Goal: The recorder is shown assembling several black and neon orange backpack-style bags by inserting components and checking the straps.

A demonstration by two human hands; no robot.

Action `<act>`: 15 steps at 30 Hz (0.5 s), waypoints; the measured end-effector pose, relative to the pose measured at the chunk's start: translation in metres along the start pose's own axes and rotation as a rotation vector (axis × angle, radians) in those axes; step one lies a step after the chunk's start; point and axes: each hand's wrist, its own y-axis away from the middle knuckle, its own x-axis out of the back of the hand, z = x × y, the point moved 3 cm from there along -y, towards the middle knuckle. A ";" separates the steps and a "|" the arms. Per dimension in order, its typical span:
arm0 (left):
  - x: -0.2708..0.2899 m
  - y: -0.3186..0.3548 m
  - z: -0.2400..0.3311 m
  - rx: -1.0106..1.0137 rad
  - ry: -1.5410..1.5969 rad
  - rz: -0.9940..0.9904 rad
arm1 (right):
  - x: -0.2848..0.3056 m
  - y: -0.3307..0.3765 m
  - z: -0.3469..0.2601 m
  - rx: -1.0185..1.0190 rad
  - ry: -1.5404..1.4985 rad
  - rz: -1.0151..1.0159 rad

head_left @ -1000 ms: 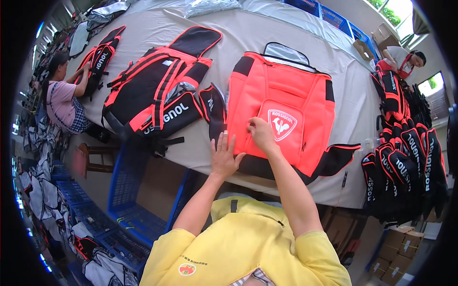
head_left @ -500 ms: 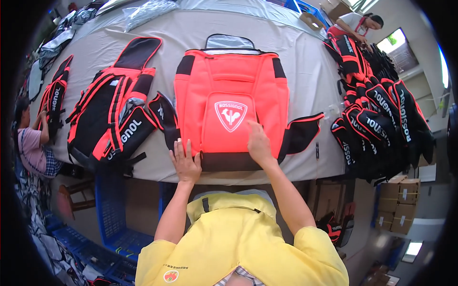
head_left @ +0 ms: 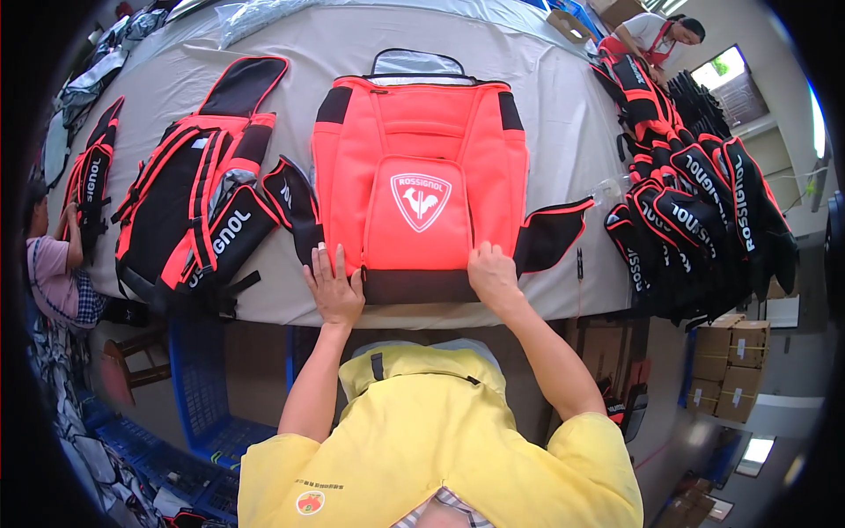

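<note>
A bright coral-red backpack [head_left: 421, 132] with black corners and a black base lies front up on the table before me, its grey-lined top flap folded back. A white shield emblem marks its front pocket [head_left: 380, 238]. Two black side flaps with red edging spread out from its lower sides. Flat against the lower left corner rests my left hand [head_left: 336, 292], open with fingers apart. My right hand [head_left: 494, 276] is closed at the lower right corner of the front pocket, beside its zipped edge; whatever is between the fingers is hidden.
Another black-and-red backpack [head_left: 198, 194] lies to the left, straps up. Several more are piled [head_left: 695, 211] at the right edge. A black pen-like tool [head_left: 579, 263] lies right of my backpack. Co-workers handle bags at far left and far right. Blue crates [head_left: 202, 387] stand below the table edge.
My right hand has moved down and slightly right along the pocket's right side, from an extended finger to a closed hand. The left hand stays at the lower left corner.
</note>
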 end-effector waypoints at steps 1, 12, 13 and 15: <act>0.000 0.001 -0.001 0.013 -0.009 0.004 | 0.001 0.005 -0.010 0.042 0.127 -0.129; 0.005 0.004 0.000 0.068 0.063 -0.029 | 0.043 -0.049 0.005 -0.447 -1.399 -0.355; 0.004 0.004 -0.001 0.071 0.063 -0.030 | 0.058 -0.032 -0.005 -0.290 -1.329 -0.285; 0.004 0.006 0.000 0.074 0.056 -0.041 | 0.051 0.026 -0.013 0.068 -1.204 0.038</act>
